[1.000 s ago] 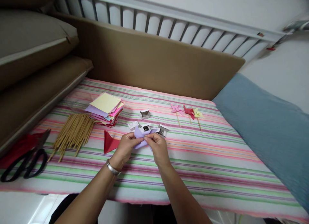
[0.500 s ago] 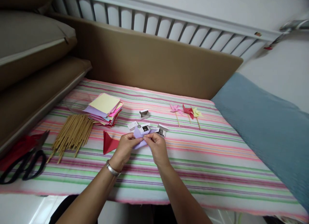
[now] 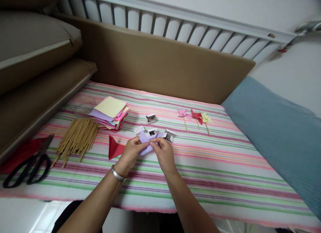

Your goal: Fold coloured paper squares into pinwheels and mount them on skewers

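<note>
A lilac paper pinwheel (image 3: 144,137), partly folded in toward its middle, is held between both hands above the striped cloth. My left hand (image 3: 132,150), with a silver bracelet at the wrist, pinches its left side. Thumb and fingers of my right hand (image 3: 163,153) close on its centre and right side; whatever lies under those fingertips is hidden. Just behind the paper stand small open white boxes, one (image 3: 169,135) with dark metal bits inside and another (image 3: 151,118) farther back. Folded red paper (image 3: 115,148) lies beside my left hand.
Left of my hands are a bundle of wooden sticks (image 3: 76,137), a stack of coloured paper squares (image 3: 111,107) and black-handled scissors (image 3: 30,167). Pink (image 3: 184,113), red (image 3: 197,116) and yellow (image 3: 205,118) pinwheels on sticks lie at the back right. A brown padded panel (image 3: 160,62) stands behind.
The view has shifted slightly, so everything sits a little farther right. Both hands keep their pinch on the lilac paper, with only slight finger movement.
</note>
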The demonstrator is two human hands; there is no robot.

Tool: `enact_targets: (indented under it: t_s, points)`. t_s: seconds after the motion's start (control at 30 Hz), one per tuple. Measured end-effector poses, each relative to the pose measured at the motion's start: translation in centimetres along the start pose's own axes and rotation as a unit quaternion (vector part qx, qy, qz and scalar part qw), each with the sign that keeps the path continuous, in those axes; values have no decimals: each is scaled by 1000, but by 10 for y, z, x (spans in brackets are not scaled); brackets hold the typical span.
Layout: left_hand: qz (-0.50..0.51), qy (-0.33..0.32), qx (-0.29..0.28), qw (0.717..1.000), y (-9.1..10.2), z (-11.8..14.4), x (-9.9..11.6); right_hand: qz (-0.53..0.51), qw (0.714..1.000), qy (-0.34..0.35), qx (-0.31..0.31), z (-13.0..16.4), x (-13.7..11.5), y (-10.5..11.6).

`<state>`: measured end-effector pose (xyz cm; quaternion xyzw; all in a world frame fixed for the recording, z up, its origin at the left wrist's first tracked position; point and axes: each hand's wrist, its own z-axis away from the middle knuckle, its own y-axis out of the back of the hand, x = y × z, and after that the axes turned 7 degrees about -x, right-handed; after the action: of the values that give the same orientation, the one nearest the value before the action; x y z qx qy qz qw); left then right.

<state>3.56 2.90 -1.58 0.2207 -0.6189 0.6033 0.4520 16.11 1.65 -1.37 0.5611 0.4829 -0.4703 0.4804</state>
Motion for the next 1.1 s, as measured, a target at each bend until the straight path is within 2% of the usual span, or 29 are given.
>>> enact_targets:
  t_s: [0.13,0.3,0.5,0.73,0.83,0.93,1.03,1.1]
  points:
    - [28,-10,-17,999,-2,2,2,-21,1000,-1,-11,4,-1,1]
    - [59,6,-13,998,-1,2,3,-6,1000,2,10,7,3,1]
    - [31,23,-31,999,-2,4,6,5,1000,13,9,11,-1,0]
    - [-7,-12,-20,1000,0,10,9,-22,1000,20,-10,14,-11,-4]
    - [-25,-15,-9,1000,5,25,8,-3,999,25,-25,25,-15,-11]
    - [-25,-23,5,999,14,51,7,3,998,35,-50,45,-20,-26]
    - [-32,-41,37,998,32,87,13,-3,992,34,-120,66,-26,-43]
    - [-63,-56,79,993,50,114,21,-23,984,32,-176,74,-31,-54]
